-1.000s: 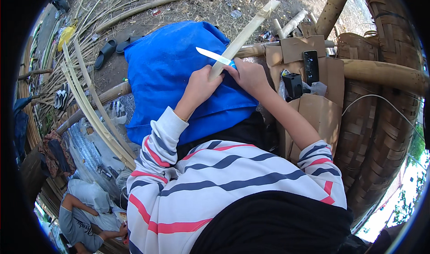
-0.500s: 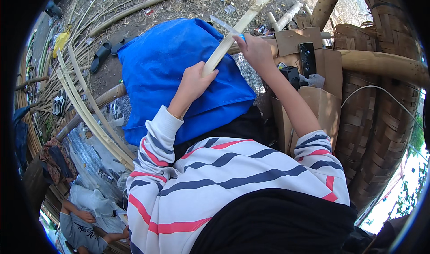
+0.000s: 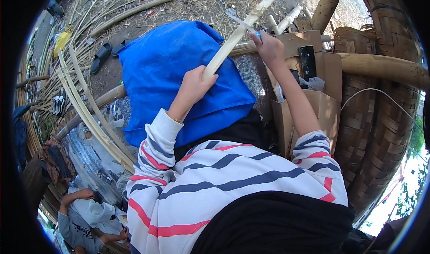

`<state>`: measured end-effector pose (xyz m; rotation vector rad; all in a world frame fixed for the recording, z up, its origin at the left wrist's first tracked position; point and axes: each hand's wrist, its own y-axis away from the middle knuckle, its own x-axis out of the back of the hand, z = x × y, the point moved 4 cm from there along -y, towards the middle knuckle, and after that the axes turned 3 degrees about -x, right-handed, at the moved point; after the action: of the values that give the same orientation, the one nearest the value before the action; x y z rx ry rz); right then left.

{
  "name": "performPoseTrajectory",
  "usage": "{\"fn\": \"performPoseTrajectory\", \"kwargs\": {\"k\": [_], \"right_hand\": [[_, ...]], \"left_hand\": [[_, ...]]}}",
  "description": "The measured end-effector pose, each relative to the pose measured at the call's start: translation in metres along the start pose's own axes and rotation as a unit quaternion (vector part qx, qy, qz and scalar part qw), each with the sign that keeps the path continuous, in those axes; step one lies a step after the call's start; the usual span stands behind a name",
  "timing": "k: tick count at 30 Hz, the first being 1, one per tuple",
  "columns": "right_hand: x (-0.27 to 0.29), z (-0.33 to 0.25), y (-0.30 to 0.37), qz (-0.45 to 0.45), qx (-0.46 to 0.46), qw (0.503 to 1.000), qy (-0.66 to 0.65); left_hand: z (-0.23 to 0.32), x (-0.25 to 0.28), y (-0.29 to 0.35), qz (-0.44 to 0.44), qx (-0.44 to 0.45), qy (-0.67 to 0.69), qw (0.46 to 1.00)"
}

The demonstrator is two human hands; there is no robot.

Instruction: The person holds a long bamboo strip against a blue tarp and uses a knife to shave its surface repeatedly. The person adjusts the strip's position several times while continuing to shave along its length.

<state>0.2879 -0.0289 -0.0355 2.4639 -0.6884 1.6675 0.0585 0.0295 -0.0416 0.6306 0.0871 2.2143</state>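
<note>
Blue cloth (image 3: 165, 61) — strip (image 3: 231, 46) outreaches edge, knife (image 3: 242, 21) across.

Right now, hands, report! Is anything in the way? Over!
Left grip: closed around pale strip. Right grip: holding knife, blade crossing strip. Blue cloth below; no obstruction seen.

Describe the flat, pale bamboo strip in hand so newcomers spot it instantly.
Find the large blue cloth at centre. Over it, the left hand grips the flat, pale bamboo strip. Unlike the curved pale strips at left, it is crossed by a metal knife blade.
</note>
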Motion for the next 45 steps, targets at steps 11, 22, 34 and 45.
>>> {"fn": "performPoseTrajectory", "kwargs": {"k": [11, 22, 34, 45], "right_hand": [[-0.002, 0.028, -0.009, 0.029, 0.002, 0.999, 0.026], [-0.001, -0.026, -0.001, -0.058, 0.150, 0.985, 0.062], [0.024, 0.047, -0.054, -0.037, 0.031, 0.983, 0.180], [0.004, -0.007, -0.017, 0.005, 0.244, 0.964, 0.105]], "left_hand": [[-0.002, -0.001, -0.004, -0.023, 0.057, 0.068, 0.996], [-0.005, -0.002, -0.005, -0.013, 0.029, 0.043, 0.999], [-0.003, -0.004, -0.006, -0.002, 0.021, 0.015, 1.000], [0.000, -0.003, -0.010, -0.004, 0.014, -0.002, 1.000]]}}
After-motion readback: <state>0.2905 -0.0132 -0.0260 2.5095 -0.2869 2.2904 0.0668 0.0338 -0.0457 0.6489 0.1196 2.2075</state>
